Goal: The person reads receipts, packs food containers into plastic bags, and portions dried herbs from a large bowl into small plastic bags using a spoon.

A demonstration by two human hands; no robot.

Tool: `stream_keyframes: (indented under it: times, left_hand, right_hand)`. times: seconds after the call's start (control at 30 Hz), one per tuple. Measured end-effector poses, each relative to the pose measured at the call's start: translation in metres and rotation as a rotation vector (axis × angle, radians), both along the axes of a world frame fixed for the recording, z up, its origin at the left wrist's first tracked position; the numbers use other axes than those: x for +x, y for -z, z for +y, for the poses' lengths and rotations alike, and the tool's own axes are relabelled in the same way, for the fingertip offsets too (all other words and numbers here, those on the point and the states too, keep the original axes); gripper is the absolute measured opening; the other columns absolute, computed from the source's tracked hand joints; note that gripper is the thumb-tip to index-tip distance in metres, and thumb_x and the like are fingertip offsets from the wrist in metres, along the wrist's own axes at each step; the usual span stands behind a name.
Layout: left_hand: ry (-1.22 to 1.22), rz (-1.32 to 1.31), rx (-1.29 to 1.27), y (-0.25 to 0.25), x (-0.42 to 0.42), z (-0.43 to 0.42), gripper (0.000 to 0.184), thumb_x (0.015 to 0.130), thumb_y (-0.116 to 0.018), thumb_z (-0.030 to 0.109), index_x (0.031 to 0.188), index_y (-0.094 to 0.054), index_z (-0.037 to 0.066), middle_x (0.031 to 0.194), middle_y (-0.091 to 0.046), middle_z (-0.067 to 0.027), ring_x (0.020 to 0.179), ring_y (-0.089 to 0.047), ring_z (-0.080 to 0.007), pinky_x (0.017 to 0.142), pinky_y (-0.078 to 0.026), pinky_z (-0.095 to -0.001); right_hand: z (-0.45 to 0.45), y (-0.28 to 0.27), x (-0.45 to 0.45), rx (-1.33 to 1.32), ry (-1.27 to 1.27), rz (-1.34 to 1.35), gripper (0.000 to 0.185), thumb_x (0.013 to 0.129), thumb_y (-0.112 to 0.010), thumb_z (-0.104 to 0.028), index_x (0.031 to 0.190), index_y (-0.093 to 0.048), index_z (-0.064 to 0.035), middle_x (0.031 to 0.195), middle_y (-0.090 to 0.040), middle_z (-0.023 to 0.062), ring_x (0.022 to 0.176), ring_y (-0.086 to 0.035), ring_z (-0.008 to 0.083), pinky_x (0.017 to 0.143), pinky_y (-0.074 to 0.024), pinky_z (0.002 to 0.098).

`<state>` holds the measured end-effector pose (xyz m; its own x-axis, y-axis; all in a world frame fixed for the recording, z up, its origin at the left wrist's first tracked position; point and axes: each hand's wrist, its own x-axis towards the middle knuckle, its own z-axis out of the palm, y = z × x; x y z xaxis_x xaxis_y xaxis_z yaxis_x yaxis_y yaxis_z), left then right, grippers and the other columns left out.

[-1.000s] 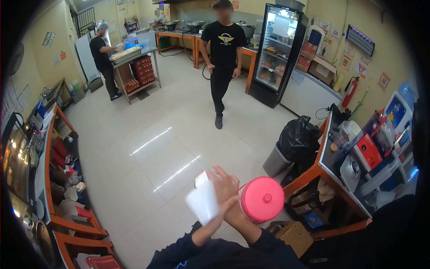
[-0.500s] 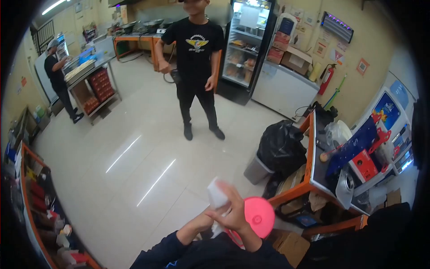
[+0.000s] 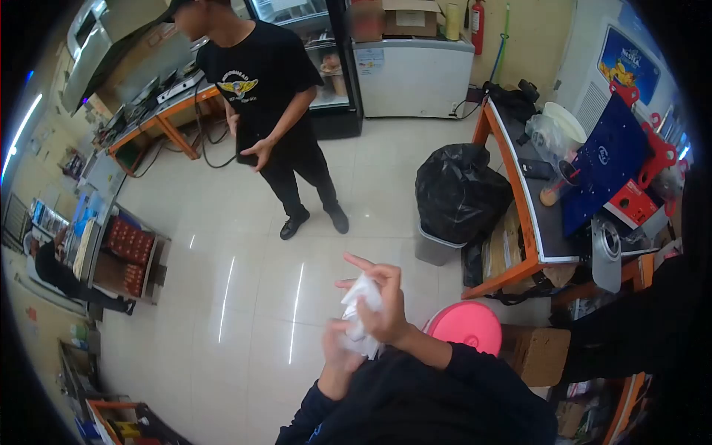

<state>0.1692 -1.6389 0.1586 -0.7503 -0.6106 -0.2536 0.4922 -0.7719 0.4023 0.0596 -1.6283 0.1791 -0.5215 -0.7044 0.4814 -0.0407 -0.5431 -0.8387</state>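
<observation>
A crumpled white tissue point(image 3: 362, 297) is bunched between my two hands, in front of my body. My right hand point(image 3: 386, 308) presses it with the thumb, while its index finger sticks out to the left. Below and to the left, my left hand point(image 3: 341, 351) closes on the lower part of the tissue; its fingers are blurred by motion and partly hidden. Just right of my right wrist is a round pink lid point(image 3: 467, 326) on a container that my sleeve partly covers.
A person point(image 3: 259, 96) in a black T-shirt stands ahead, a dark object in hand. A bin with a black bag point(image 3: 461, 193) stands by an orange-framed table point(image 3: 530, 230). Behind are a chest freezer point(image 3: 415, 81) and glass-door fridge. Another person point(image 3: 63, 271) works at far left.
My view has swung right and down. My hands have shifted against each other around the tissue, which looks more crumpled. The person ahead has turned sideways and brought both hands together.
</observation>
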Motion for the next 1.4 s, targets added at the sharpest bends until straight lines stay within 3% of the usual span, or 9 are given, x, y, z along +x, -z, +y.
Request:
stream_keyframes:
  times: [0.27,0.4,0.6,0.73,0.87,0.97,1.13,1.2,1.4]
  left_hand:
    - [0.06,-0.082,0.17,-0.001,-0.053,-0.156,0.063,0.085,-0.039,0.062,0.111,-0.05,0.006,0.106,-0.056,-0.0091,0.098,-0.056,-0.0216,0.087,-0.044,-0.0332]
    - [0.279,-0.079,0.177,0.014,-0.088,-0.201,0.079,0.08,-0.035,0.073,0.116,-0.049,0.004,0.113,-0.054,-0.01,0.105,-0.053,-0.0225,0.093,-0.042,-0.0344]
    - [0.866,-0.221,-0.374,0.045,-0.186,-0.207,0.08,0.089,-0.02,0.064,0.14,-0.011,0.004,0.146,-0.015,-0.0127,0.135,-0.011,-0.0216,0.11,-0.007,-0.0346]
    - [1.02,-0.313,-0.673,0.063,-0.238,-0.229,0.065,0.093,-0.037,0.049,0.14,-0.015,0.01,0.144,-0.02,-0.0152,0.135,-0.015,-0.0263,0.108,-0.013,-0.0402]
    - [1.01,-0.564,-0.63,0.086,-0.292,-0.265,0.055,0.091,-0.046,0.038,0.134,-0.027,0.009,0.135,-0.037,-0.0125,0.13,-0.025,-0.0243,0.107,-0.014,-0.0376]
    - [0.958,-0.648,-0.677,0.104,-0.33,-0.299,0.049,0.09,-0.05,0.028,0.13,-0.033,0.007,0.132,-0.041,-0.0139,0.126,-0.033,-0.0234,0.104,-0.024,-0.0347]
    - [0.641,-0.82,-0.697,0.096,-0.389,-0.333,0.037,0.088,-0.051,0.014,0.123,-0.042,0.006,0.125,-0.048,-0.0128,0.121,-0.04,-0.0226,0.102,-0.029,-0.0345]
    - [0.619,-0.862,-0.669,0.1,-0.4,-0.344,0.037,0.089,-0.051,0.014,0.123,-0.042,0.005,0.125,-0.049,-0.0127,0.121,-0.041,-0.0224,0.102,-0.03,-0.0343]
    - [0.651,-0.837,-0.679,0.096,-0.421,-0.357,0.035,0.089,-0.051,0.012,0.122,-0.042,0.005,0.124,-0.049,-0.0122,0.118,-0.042,-0.022,0.099,-0.033,-0.034]
  right_hand:
    - [-0.099,0.021,-0.044,0.21,0.062,0.625,0.043,0.075,-0.066,-0.03,0.107,-0.058,-0.0023,0.112,-0.056,0.0144,0.106,-0.051,0.0324,0.089,-0.0417,0.0402]
    - [-0.139,0.038,-0.066,0.246,0.36,0.598,0.036,0.07,-0.071,-0.027,0.096,-0.061,-0.004,0.091,-0.06,0.0109,0.082,-0.056,0.0311,0.073,-0.0443,0.0386]
    - [-0.146,0.072,-0.178,0.457,0.842,-0.039,0.015,0.082,-0.061,-0.011,0.071,-0.055,-0.0026,0.062,-0.049,0.0063,0.057,-0.046,0.0113,0.053,-0.0387,0.0272]
    - [-0.099,-0.039,-0.308,0.181,1.686,0.653,0.026,0.089,-0.053,-0.024,0.075,-0.054,-0.002,0.066,-0.052,0.0034,0.06,-0.05,0.0145,0.056,-0.0407,0.0302]
    - [-0.056,-0.12,-0.386,-0.247,1.688,1.033,0.04,0.093,-0.042,-0.039,0.088,-0.054,-0.0016,0.071,-0.054,0.0068,0.064,-0.054,0.0184,0.065,-0.0457,0.0341]
    - [-0.136,-0.065,-0.482,-0.331,1.749,0.735,0.036,0.094,-0.043,-0.037,0.09,-0.054,-0.0031,0.073,-0.053,0.0071,0.068,-0.055,0.0203,0.071,-0.0457,0.036]
    - [-0.203,0.264,-0.596,0.79,1.258,-0.346,0.037,0.092,-0.047,-0.033,0.1,-0.053,0.0027,0.094,-0.062,0.0195,0.093,-0.058,0.031,0.082,-0.0422,0.0346]
    - [-0.172,0.375,-0.578,1.536,0.756,-0.313,0.057,0.088,-0.048,-0.043,0.127,-0.034,-0.0047,0.127,-0.042,0.0237,0.117,-0.041,0.0395,0.097,-0.0335,0.0436]
    - [-0.158,0.286,-0.55,2.007,0.343,-0.296,0.084,0.085,-0.043,-0.058,0.144,0.001,-0.0174,0.148,-0.003,0.02,0.132,-0.017,0.0447,0.104,-0.0207,0.0565]
